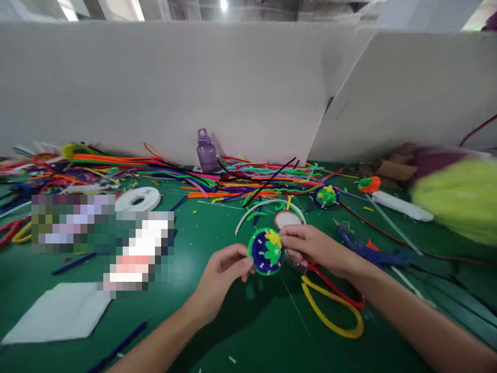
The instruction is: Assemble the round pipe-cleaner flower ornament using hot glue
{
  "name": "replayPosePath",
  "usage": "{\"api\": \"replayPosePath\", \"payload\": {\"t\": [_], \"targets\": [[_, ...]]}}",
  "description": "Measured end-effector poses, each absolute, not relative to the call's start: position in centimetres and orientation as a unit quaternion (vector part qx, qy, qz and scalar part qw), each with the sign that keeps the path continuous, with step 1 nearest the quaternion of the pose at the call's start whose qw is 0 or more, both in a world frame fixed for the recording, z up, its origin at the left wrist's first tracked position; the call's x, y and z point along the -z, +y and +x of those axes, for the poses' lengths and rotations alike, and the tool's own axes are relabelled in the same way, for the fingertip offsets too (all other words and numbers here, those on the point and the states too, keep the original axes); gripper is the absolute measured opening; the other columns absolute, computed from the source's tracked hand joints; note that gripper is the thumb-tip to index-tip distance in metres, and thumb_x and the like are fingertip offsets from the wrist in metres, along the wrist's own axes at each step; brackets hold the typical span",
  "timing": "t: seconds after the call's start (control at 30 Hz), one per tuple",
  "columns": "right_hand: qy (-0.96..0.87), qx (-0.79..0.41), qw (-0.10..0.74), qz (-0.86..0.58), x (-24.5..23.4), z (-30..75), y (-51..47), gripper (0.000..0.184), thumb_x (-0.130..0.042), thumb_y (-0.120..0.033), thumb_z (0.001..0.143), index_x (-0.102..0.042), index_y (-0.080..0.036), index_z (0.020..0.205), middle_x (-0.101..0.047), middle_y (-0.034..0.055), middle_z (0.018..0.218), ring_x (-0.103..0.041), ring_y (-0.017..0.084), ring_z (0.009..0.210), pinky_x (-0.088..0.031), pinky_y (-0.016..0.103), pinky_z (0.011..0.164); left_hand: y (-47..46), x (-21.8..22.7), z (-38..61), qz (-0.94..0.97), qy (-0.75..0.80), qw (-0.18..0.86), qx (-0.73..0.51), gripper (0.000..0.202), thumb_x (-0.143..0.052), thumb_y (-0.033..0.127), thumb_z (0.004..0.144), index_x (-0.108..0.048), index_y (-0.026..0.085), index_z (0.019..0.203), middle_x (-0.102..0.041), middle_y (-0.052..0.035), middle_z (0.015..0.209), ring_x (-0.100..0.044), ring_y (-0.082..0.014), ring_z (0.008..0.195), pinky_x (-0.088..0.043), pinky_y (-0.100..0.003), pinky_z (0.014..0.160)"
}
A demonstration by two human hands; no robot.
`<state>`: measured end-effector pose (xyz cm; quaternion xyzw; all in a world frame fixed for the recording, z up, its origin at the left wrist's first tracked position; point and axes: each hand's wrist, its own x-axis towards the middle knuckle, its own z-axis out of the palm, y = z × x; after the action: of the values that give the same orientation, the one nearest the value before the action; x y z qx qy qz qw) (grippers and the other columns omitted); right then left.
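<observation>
A round pipe-cleaner disc (263, 257), dark blue with a green rim and small white bits, is held up above the green table. On its face are a green flower shape and a yellow flower shape (273, 238). My left hand (227, 272) pinches the disc's left edge between thumb and fingers. At the upper right edge, my right hand (306, 244) has its fingers closed on the yellow flower. Scissors (336, 311) with yellow and red handles lie beneath my right hand, their blades partly hidden. Behind the disc sits a white round piece with a red rim (288, 220).
Pipe cleaners in many colours (240, 181) are heaped along the back. A purple bottle (207, 153) stands by the white partition. On the left are a white spool (139, 201) and a white sheet (58, 313); on the right, a blue glue gun (365, 246) and its cable.
</observation>
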<state>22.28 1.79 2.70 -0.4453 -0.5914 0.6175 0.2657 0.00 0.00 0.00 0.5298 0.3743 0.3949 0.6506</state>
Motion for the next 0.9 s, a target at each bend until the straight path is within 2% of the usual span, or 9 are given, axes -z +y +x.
{"api": "replayPosePath", "payload": {"t": [0.9], "targets": [[-0.581, -0.630, 0.274, -0.435, -2.90, 22.16, 1.76, 0.028, -0.048, -0.035, 0.090, -0.043, -0.019, 0.068, -0.041, -0.0076, 0.049, -0.039, 0.006, 0.041, -0.029, 0.020, 0.041, -0.18, -0.37, -0.11, 0.518, 0.367, 0.656, -0.408, 0.013, -0.061, 0.025, 0.082, -0.062, 0.016, 0.072, -0.056, 0.0007, 0.068, -0.047, -0.0097, 0.062, -0.036, -0.022, 0.059]]}}
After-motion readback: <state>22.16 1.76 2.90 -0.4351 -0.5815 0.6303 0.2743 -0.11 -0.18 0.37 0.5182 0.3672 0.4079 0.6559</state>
